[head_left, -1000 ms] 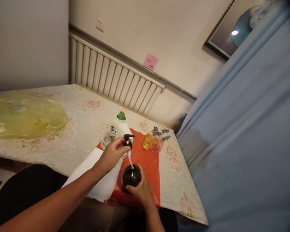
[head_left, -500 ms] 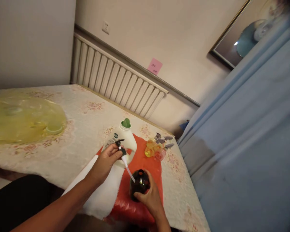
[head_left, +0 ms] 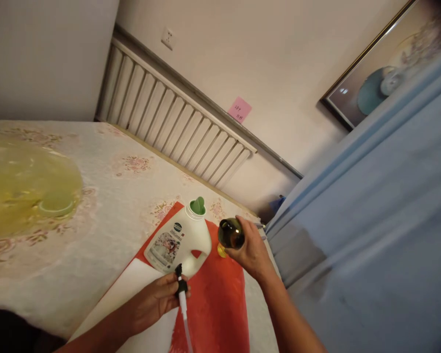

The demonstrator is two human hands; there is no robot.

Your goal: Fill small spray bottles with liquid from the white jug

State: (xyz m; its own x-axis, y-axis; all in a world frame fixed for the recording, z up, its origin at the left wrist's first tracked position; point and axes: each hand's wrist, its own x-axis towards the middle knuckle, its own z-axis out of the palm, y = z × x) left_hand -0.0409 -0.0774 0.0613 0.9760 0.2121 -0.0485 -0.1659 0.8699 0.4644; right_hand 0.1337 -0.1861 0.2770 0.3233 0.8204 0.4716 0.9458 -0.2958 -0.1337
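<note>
My left hand (head_left: 161,299) is closed on a pump dispenser top (head_left: 182,289), black at the head and collar, with a white body and a clear tube hanging down. In my right hand (head_left: 253,250) is a dark, rounded bottle (head_left: 231,232), tilted so that its open neck faces up and to the left. Left of that bottle stands a white detergent jug (head_left: 183,235) with a handle and a printed label. Its cap is off, and a green spout (head_left: 197,205) shows in its mouth. A bit of yellow (head_left: 221,251) peeks out below the dark bottle; the rest there is hidden.
Red and white sheets, the red sheet (head_left: 220,299) on the right, lie over the flowered tablecloth (head_left: 106,196). A large yellow translucent bag (head_left: 29,181) rests at the left. A radiator (head_left: 169,103) lines the wall behind; a blue curtain (head_left: 363,211) hangs on the right.
My right hand has lifted the dark bottle away from the red sheet, up and to the right, and tilted it. My left hand has moved lower with the pump top, uncovering the jug's label.
</note>
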